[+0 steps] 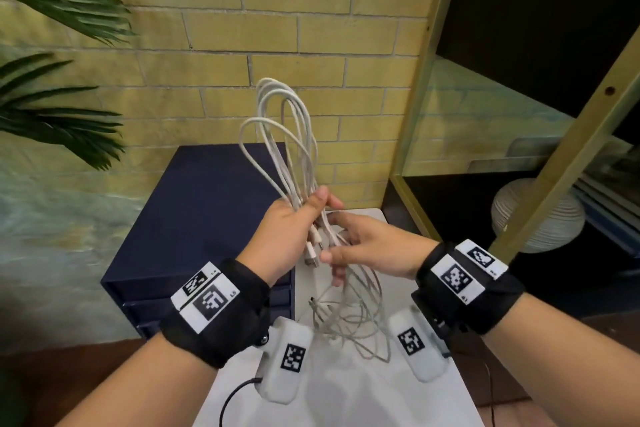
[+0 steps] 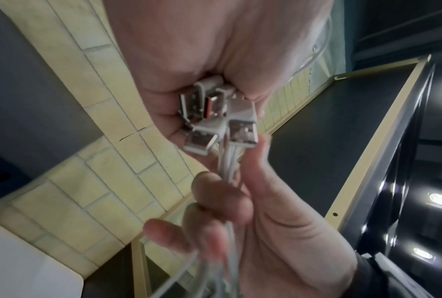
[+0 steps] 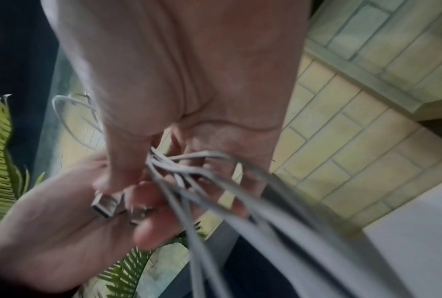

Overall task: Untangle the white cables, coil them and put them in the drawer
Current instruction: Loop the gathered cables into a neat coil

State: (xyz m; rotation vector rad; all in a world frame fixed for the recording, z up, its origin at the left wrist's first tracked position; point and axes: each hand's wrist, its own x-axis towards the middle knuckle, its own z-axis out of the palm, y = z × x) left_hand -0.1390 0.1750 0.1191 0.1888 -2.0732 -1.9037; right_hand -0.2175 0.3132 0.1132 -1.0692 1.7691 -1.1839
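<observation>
My left hand [image 1: 287, 232] squeezes the white cables [image 1: 284, 135], looped up tall. My right hand [image 1: 367, 246] pinches the hanging, messy strands.

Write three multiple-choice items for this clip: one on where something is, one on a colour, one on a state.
1. Where do the loops of the white cables stand?
A. Above the left hand
B. Inside a drawer
C. On the shelf

2. What colour is the drawer cabinet?
A. Red
B. Dark blue
C. Yellow

3. What is the left hand doing?
A. Resting flat on the table
B. Hanging idle
C. Gripping the cable bundle

Key: 1 A, the loops rise from its grip against the brick wall. 2 B, the head view shows it navy. 3 C, its fingers curl round the strands, with the USB plugs sticking out below; the right hand holds the trailing strands.
</observation>
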